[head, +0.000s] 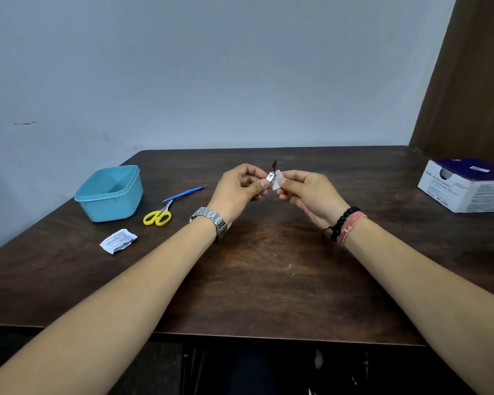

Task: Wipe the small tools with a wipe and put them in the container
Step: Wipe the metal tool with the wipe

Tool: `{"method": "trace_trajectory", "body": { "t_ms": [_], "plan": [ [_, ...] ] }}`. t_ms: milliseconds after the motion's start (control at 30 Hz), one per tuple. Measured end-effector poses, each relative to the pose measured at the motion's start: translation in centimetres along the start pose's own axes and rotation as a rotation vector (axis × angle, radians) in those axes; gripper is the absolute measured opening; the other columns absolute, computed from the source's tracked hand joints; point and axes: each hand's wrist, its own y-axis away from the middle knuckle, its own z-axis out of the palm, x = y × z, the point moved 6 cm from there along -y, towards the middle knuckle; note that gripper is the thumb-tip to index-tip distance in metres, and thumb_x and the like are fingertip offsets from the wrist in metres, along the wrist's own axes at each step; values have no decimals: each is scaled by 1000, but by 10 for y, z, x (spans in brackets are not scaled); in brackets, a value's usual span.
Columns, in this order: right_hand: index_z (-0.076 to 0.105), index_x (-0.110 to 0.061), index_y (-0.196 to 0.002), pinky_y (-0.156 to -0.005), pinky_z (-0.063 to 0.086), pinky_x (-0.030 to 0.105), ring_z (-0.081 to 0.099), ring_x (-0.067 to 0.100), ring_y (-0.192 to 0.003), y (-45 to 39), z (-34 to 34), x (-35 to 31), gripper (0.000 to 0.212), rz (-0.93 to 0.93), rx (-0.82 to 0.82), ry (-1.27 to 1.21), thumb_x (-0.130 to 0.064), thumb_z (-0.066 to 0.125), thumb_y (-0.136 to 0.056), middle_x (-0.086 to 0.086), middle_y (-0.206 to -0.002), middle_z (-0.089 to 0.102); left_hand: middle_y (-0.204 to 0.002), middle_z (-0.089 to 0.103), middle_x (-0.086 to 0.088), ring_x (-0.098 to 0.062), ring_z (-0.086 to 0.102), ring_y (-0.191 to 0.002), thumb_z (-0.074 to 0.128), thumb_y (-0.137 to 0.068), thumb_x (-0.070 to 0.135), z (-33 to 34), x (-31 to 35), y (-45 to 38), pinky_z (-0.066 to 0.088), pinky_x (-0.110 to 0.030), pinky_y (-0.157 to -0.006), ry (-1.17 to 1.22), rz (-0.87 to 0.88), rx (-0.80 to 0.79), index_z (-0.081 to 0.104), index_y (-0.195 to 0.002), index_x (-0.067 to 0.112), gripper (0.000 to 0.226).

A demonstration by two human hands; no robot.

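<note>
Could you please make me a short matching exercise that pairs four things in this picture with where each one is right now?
Things:
1. scissors
2. nail clipper
3. torn wrapper
4. white box

Places:
A. far right edge of the table
B. pinched in the left hand
C. just right of the blue container
D. nearest the camera, in front of the container

Pairs: 1-C, 2-B, 3-D, 4-A

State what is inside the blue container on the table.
The blue container shows only its bare inner walls and part of its floor; no tool appears there. Its near wall hides the front of the floor, so that part cannot be checked.
</note>
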Motion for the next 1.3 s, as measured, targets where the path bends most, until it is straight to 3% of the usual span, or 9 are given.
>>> {"method": "trace_trajectory", "body": {
  "t_ms": [267, 400, 567, 733, 833, 933, 1033, 1200, 1300],
  "plan": [
    [68, -5, -106, -67, 54, 17, 66, 6, -70, 2, 7, 1, 24, 12, -97, 52, 8, 61, -87, 3, -85, 72, -79, 67, -1, -12, 69, -69, 72, -85, 10, -2, 0, 1, 57, -24, -64, -42, -12, 27, 61, -84, 16, 12],
    [70, -10, -97, -66, 54, 16, 64, 3, -67, 1, 5, -1, 17, -26, -82, 9, 3, 63, -88, -4, -76, 72, -83, 66, -2, -19, 71, -76, 74, -83, 14, -1, 1, 2, 56, -27, -67, -100, 9, 26, 61, -84, 18, 14],
    [70, -3, -104, -67, 53, 18, 63, 6, -70, 1, 4, 4, 18, 12, -85, 54, -8, 69, -86, 3, -83, 70, -93, 69, -6, -18, 72, -78, 74, -83, 14, 0, 7, 2, 57, -26, -69, -170, 60, -4, 61, -89, 22, 16],
    [69, -6, -94, -64, 53, 18, 60, 7, -67, -1, -2, 3, 6, -2, -10, 50, -7, 66, -90, 1, -77, 67, -94, 66, 6, -15, 69, -84, 74, -82, 11, 1, 10, 3, 57, -31, -81, -240, 101, -11, 62, -94, 26, 23],
    [69, -5, -96, -62, 52, 17, 59, 7, -67, -1, -3, 2, 7, 1, -1, 63, -8, 64, -91, 2, -77, 64, -94, 65, 10, -9, 67, -79, 74, -80, 9, 2, 11, 4, 55, -31, -82, -263, 118, -20, 62, -94, 30, 29],
    [71, -9, -95, -60, 52, 18, 60, 6, -67, 0, 0, 4, 7, 20, -35, 110, -12, 65, -91, 1, -77, 65, -96, 64, 7, -18, 64, -73, 75, -79, 7, 2, 11, 4, 57, -41, -80, -269, 114, -25, 59, -97, 33, 36],
    [70, -15, -87, -58, 51, 18, 60, 5, -66, 1, 1, 5, 5, 24, -45, 109, -11, 67, -89, -4, -71, 65, -95, 62, 7, -17, 61, -68, 77, -77, 7, 2, 11, 4, 56, -44, -79, -248, 93, -30, 55, -101, 37, 43],
    [72, -17, -88, -59, 50, 20, 61, 7, -70, 1, 1, 4, 5, 8, -50, 120, -15, 68, -89, -2, -76, 68, -107, 61, 0, -18, 60, -73, 76, -79, 10, 7, 11, 6, 55, -45, -82, -247, 83, -54, 55, -111, 28, 42],
    [75, -18, -90, -58, 47, 20, 60, 8, -71, 3, 3, 3, 8, 6, -60, 176, -21, 67, -89, -2, -77, 68, -112, 59, 4, -10, 59, -81, 74, -82, 12, 8, 15, 8, 53, -35, -84, -226, 103, -75, 58, -117, 23, 40]
  ]
}}
